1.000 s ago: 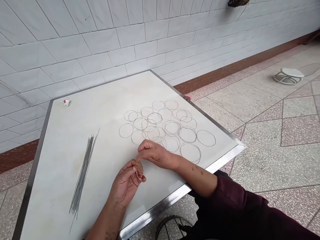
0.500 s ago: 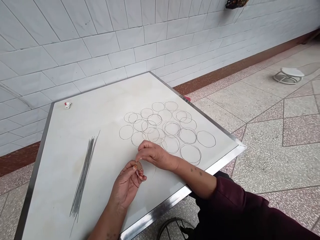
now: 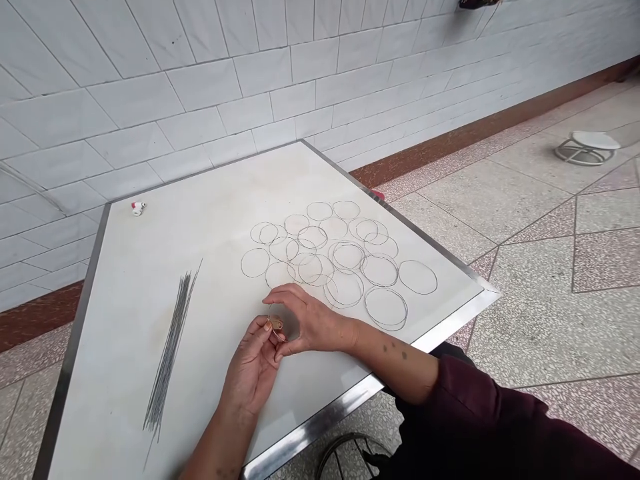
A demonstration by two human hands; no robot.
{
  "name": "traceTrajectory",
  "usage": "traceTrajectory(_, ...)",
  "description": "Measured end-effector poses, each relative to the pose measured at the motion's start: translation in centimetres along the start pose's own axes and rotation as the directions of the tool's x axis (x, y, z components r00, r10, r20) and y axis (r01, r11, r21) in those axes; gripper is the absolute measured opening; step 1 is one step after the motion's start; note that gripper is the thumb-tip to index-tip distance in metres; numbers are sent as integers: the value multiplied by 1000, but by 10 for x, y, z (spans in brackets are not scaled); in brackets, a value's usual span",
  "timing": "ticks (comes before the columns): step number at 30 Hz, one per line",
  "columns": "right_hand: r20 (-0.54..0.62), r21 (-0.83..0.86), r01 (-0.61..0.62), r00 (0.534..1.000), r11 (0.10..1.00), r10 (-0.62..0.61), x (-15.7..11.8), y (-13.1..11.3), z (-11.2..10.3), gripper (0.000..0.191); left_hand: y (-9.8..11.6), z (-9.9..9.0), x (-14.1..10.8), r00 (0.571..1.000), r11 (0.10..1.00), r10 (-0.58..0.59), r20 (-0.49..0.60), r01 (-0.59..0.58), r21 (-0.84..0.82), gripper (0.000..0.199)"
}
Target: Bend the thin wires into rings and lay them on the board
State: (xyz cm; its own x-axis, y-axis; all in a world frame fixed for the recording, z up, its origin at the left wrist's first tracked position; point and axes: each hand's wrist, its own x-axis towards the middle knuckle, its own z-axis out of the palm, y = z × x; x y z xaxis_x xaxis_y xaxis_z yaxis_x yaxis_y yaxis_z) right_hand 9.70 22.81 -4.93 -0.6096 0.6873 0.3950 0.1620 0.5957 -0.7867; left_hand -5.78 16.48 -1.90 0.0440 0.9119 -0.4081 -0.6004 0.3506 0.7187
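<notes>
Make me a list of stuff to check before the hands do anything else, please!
1. Left hand has a grip on the wire: ok, pinched at the fingertips.
2. Right hand has a grip on it too: cannot tell; its fingers and thumb curve around a gap.
3. Straight wires lie bunched on the table: ok.
4. Wire rings lie apart from one another: not ok, many overlap.
5. Small white-and-red object is clear of both hands: ok, near a far corner.

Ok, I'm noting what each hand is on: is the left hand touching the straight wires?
Apart. The head view shows bare tabletop between the left hand and the straight wires.
</notes>
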Motion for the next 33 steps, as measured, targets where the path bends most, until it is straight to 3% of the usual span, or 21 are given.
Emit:
traceTrajectory(4, 29, 31, 3, 1000, 1000, -4, -1, 3, -1, 84, 0, 1, -1, 1000, 1000, 5, -9, -5, 5, 17)
traceTrajectory(12, 103, -23, 42, 994, 999, -40, 0, 4, -8, 76, 1, 0, 0, 997, 1000, -2, 73, 2, 10, 16)
traceTrajectory(22, 79, -87, 85, 994, 993, -79, 1, 4, -9, 76, 2, -1, -1, 995, 1000, -12, 95, 10, 22, 16)
traceTrajectory(28, 88, -90, 62, 995, 994, -54, 1, 3, -10, 88, 1, 0, 1, 997, 1000, 14, 78, -15, 21, 15)
traceTrajectory(33, 79, -63, 77, 994, 995, -72, 0, 2, -11, 79, 0, -3, 2, 994, 1000, 19, 103, -20, 10, 13)
